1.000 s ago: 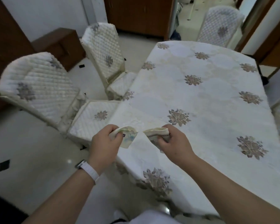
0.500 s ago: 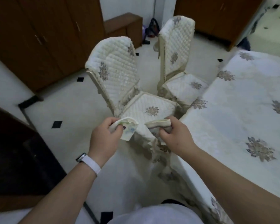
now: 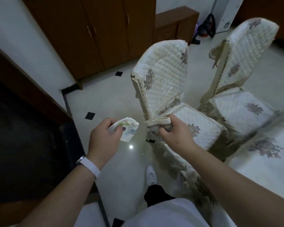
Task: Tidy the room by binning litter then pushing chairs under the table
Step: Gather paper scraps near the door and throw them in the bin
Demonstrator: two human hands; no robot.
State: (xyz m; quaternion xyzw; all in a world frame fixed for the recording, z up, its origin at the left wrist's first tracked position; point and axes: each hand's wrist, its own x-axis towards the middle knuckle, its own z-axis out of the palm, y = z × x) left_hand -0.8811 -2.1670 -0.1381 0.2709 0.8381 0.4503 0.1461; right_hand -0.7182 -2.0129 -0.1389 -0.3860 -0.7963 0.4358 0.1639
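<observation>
My left hand (image 3: 103, 138) grips a crushed white paper cup with a flower print (image 3: 128, 130), held over the floor. My right hand (image 3: 175, 133) grips a second flattened cream paper cup (image 3: 157, 122), just in front of the near chair. That near chair (image 3: 167, 79), covered in quilted cream fabric, stands pulled out from the table (image 3: 261, 161). Behind it to the right, a second quilted chair (image 3: 246, 53) is pulled out too. No bin is in view.
Brown wooden cupboards (image 3: 105, 33) and a low cabinet (image 3: 172, 25) line the far wall. A dark wooden unit (image 3: 23, 128) fills the left side. Pale tiled floor (image 3: 108, 95) lies open between it and the chairs. My foot in a white shoe (image 3: 151, 176) is below my hands.
My view has swung left, away from the table top toward the chairs, floor and cupboards. Both hands keep the same hold on the crushed cups in front of me.
</observation>
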